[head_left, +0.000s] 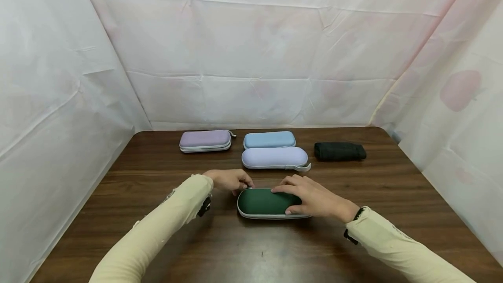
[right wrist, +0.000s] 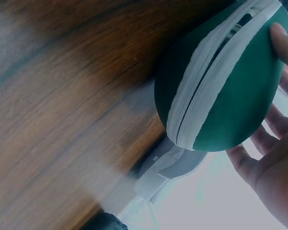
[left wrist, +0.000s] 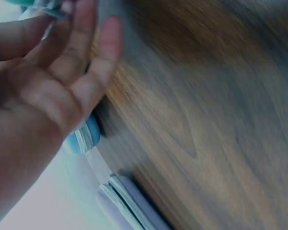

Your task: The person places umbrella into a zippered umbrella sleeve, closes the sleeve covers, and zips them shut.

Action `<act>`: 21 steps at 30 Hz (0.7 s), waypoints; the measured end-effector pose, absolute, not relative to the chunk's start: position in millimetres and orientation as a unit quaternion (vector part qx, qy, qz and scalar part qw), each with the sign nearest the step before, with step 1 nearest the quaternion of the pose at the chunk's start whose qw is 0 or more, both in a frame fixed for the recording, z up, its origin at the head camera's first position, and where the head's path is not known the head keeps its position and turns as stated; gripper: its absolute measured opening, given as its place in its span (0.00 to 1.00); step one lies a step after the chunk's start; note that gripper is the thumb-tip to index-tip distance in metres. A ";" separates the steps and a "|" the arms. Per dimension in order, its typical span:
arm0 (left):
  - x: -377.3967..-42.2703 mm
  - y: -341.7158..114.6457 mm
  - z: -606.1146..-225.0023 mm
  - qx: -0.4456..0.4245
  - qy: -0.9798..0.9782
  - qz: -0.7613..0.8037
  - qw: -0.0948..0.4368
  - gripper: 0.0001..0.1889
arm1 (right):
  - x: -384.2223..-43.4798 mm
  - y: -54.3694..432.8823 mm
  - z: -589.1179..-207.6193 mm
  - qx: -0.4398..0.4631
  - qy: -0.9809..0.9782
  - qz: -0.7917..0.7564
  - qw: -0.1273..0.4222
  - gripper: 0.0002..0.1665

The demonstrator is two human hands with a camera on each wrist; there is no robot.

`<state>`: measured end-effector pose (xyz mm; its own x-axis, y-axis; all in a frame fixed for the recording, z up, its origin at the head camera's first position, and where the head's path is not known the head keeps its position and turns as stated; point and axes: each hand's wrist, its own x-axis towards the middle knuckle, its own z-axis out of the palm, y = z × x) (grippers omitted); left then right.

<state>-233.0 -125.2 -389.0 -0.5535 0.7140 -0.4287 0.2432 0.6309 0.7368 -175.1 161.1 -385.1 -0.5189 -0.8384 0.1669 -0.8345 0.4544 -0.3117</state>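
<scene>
A green zippered glasses case (head_left: 257,202) with a pale zip band lies near the middle of the table. At its back left corner my left hand (head_left: 232,180) pinches the small zipper pull (head_left: 249,187). My right hand (head_left: 314,198) holds the right end of the case, thumb toward the front edge and fingers over the top. In the right wrist view, the zip band (right wrist: 209,86) runs closed round the near end and parts into a gap farther along. The left wrist view shows the left thumb and fingertips together by the pull (left wrist: 55,12), partly cut off.
Behind the green case lie a lavender case (head_left: 275,157) with a wrist strap and a light blue case (head_left: 269,139). A purple case (head_left: 205,139) sits at the back left, a rolled black cloth (head_left: 339,151) at the back right. Pale sheeting (head_left: 251,56) hangs behind the wooden table (head_left: 137,187).
</scene>
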 end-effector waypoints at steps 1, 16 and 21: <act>-233.9 -125.7 -389.8 0.305 0.824 0.311 0.363 0.15 | -175.0 161.2 -385.3 -0.490 0.853 -0.180 0.005 0.36; -220.2 -128.8 -399.8 0.441 0.893 0.076 0.044 0.06 | -174.7 166.4 -387.2 -0.512 0.847 -0.137 -0.034 0.37; -216.6 -133.6 -401.5 0.458 0.888 0.044 0.007 0.06 | -173.0 164.4 -387.1 -0.517 0.845 -0.127 -0.050 0.36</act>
